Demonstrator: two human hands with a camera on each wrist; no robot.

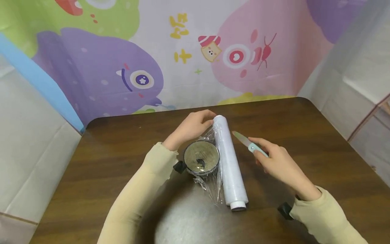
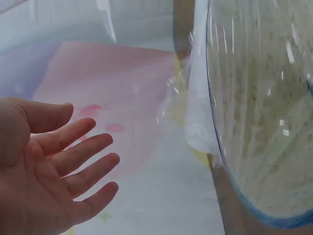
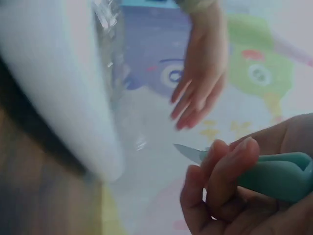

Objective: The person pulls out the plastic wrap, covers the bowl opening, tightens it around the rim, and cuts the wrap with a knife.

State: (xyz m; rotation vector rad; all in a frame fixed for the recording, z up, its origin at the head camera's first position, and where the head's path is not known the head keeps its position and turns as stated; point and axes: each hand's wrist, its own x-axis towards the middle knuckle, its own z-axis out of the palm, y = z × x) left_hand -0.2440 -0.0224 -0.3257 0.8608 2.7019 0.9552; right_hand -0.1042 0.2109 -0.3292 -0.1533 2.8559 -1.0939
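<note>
– Where do we locate the cylindrical roll of white plastic film [image 1: 232, 166]?

– We find it lying lengthwise on the dark-brown wooden counter [image 1: 82, 169], just right of the round, blue-rimmed bowl [image 1: 198, 152]; clear, wrinkled wrap [image 1: 211, 191] covers the bowl and reaches the roll.

– What state do we record for each hand?

– Our left hand [image 1: 194, 125] is wide, fingers apart, near the roll's far end; our right hand [image 1: 275, 161] grips a small, mint-green-handled knife [image 1: 253, 148], its pale blade [image 1: 242, 138] angled toward the roll; we see the two apart.
</note>
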